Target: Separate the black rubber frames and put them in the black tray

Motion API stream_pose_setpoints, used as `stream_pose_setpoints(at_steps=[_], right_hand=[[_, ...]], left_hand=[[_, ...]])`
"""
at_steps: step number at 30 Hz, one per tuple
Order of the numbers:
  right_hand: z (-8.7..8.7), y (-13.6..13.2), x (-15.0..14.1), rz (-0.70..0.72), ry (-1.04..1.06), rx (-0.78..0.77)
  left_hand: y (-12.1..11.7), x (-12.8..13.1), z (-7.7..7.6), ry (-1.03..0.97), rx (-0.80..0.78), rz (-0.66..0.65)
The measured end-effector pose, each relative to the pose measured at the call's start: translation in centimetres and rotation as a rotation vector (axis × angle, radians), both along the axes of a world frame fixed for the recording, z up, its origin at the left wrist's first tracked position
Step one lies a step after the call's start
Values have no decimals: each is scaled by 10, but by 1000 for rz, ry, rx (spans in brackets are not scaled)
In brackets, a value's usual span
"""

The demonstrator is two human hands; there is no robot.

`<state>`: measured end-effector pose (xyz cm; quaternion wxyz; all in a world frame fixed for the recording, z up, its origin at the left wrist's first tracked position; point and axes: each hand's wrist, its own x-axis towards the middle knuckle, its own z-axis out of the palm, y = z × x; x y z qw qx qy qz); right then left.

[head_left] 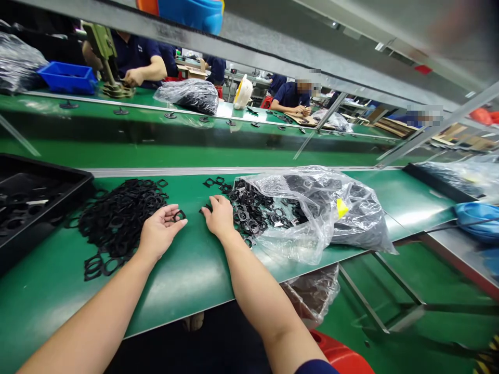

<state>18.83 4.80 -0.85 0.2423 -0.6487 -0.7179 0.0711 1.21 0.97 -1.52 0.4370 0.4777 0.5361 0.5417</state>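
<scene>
Between thumb and fingers, my left hand holds a small black ring-shaped part. My right hand is closed on a dark part, only partly visible at the fingertips. To the left lies a heap of flat black ring-shaped parts on the green tabletop. Just right of my right hand, more black parts spill from the mouth of a clear plastic bag with a yellow label. A few loose parts lie beyond my right hand.
A black tray with parts stands at the left. Behind the table runs a green conveyor belt. Across it, people work near a blue bin and a plastic bag. A red stool is below the front edge.
</scene>
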Motion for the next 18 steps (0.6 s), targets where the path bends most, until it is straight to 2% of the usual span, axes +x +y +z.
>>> stream_pose_setpoints(at_steps=[7, 14, 18], right_hand=[[2, 1, 1, 82, -3, -54], [4, -7, -3, 158, -92, 41], [4, -8, -4, 208, -130, -7]], left_hand=[[-2, 0, -6, 184, 15, -48], [-4, 2, -3, 183, -37, -13], [-4, 0, -4, 197, -63, -1]])
